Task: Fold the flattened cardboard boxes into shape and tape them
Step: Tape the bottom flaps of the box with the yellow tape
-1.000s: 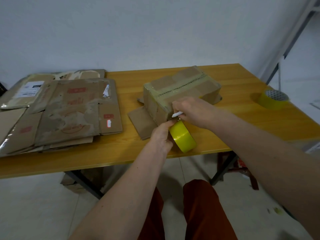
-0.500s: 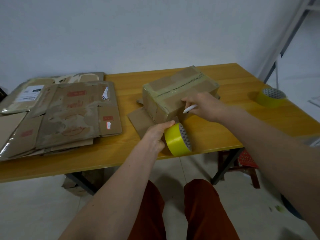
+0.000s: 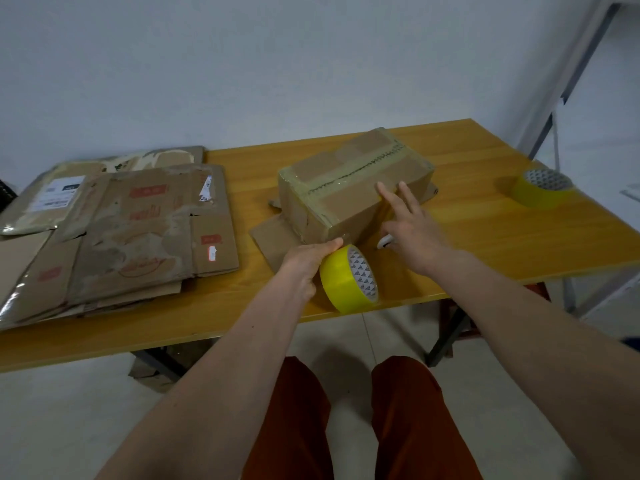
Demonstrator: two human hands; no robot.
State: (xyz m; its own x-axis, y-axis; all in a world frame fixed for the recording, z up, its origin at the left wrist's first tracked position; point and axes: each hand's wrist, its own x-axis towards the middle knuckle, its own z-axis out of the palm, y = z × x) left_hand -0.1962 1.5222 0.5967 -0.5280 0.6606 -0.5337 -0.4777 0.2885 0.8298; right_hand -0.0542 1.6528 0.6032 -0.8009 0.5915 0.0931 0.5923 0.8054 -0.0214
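Hidden and cut off
The flattened cardboard stack [image 3: 114, 233] runs past the left edge; the white object [image 3: 385, 242] under the right hand [image 3: 414, 237] is mostly hidden.

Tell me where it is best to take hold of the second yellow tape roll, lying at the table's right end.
The yellow tape roll lies flat, hole up. Probably come from above with the right hand, thumb in the core, fingers on the outer band.

A plain packing or storage room, by the look of it. A bare orange-wood worktop [image 3: 485, 244] on dark metal legs stands against an unadorned pale wall [image 3: 242, 64]. Left of the hands lies a stack of worn, flattened shipping cartons [image 3: 114, 237] with labels; far to their right sits a spare roll of yellow packing tape [image 3: 540, 188]. A metal rack frame [image 3: 568, 81] rises beyond, over a pale tiled floor [image 3: 69, 410].
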